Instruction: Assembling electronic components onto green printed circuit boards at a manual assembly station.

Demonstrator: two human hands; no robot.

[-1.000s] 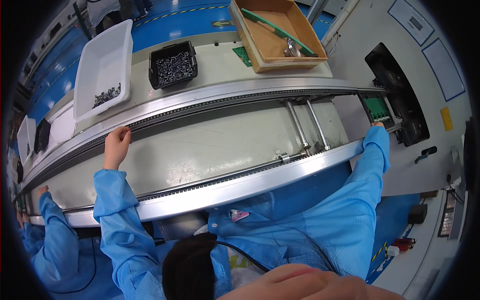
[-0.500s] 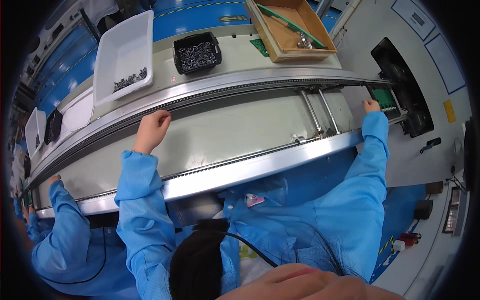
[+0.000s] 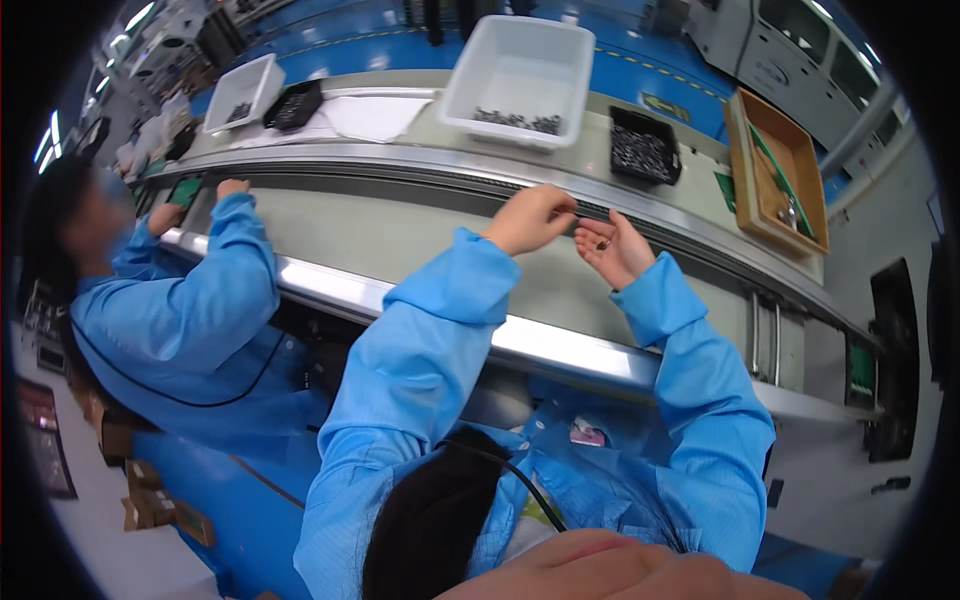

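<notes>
My left hand (image 3: 533,220) is over the conveyor, palm down, its fingers pinched together; what they hold, if anything, is too small to make out. Close to its right, my right hand (image 3: 622,252) is turned palm up with the fingers slightly curled. A small dark component (image 3: 603,243) lies on those fingers. The fingertips of both hands are near each other, above the far rail of the conveyor (image 3: 420,262). Beyond them stand a white plastic bin (image 3: 520,75) with several small dark parts and a black bin (image 3: 643,148) full of similar parts.
At the right end, a green circuit board (image 3: 860,372) sits on the conveyor. A wooden box (image 3: 745,165) holds a green strip and metal items. To my left, a co-worker in a blue coat (image 3: 180,300) handles another green board (image 3: 185,192). A metal rail (image 3: 560,345) runs along the near side.
My right hand has left the green board at the right end and come to the middle, palm up, beside my left hand. The view has turned left, showing more of the co-worker.
</notes>
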